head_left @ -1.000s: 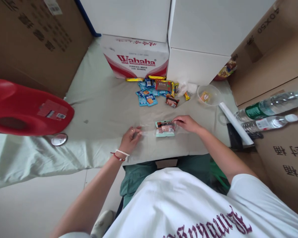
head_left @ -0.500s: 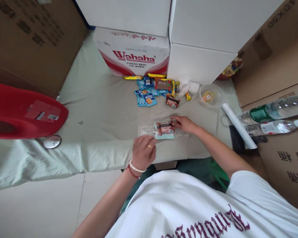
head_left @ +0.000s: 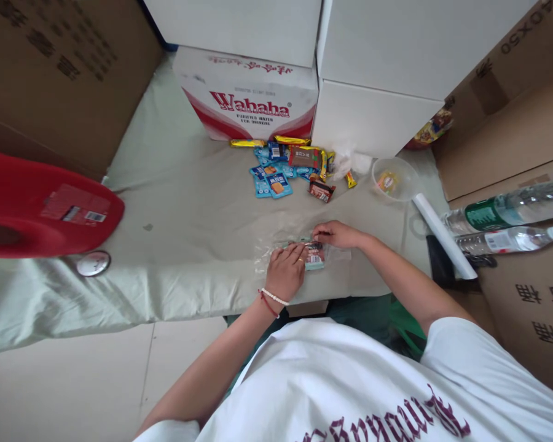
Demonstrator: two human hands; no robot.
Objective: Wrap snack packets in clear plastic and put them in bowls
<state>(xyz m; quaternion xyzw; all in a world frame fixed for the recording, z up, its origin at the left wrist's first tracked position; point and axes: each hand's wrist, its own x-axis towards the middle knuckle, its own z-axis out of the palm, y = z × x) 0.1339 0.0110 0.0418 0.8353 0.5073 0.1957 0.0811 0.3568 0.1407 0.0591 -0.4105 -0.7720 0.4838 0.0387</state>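
Note:
A clear plastic bag (head_left: 263, 261) lies flat near the table's front edge, with brown-and-green snack packets (head_left: 316, 260) in or on it; which of the two I cannot tell. My left hand (head_left: 286, 270) rests palm down on the packets, fingers stretched out and covering their left part. At the packets' upper right edge, my right hand (head_left: 338, 234) has its fingertips closed on the bag's film. Farther back is a pile of wrapped snacks: blue packets (head_left: 279, 184), a brown packet (head_left: 304, 157), a dark red packet (head_left: 321, 189) and yellow-wrapped bars (head_left: 247, 143).
A Wahaha carton (head_left: 253, 101) and white boxes (head_left: 373, 116) stand at the back. To the right are a clear plastic bowl (head_left: 408, 184), a white roll (head_left: 445, 236) and plastic bottles (head_left: 516, 239). A red container (head_left: 41, 209) and a round tin (head_left: 93, 263) are at left.
My left hand has moved forward and right, from above the bag down onto the packets. My right hand stays at their upper right edge, shifted slightly toward me. The packets have shifted slightly toward me.

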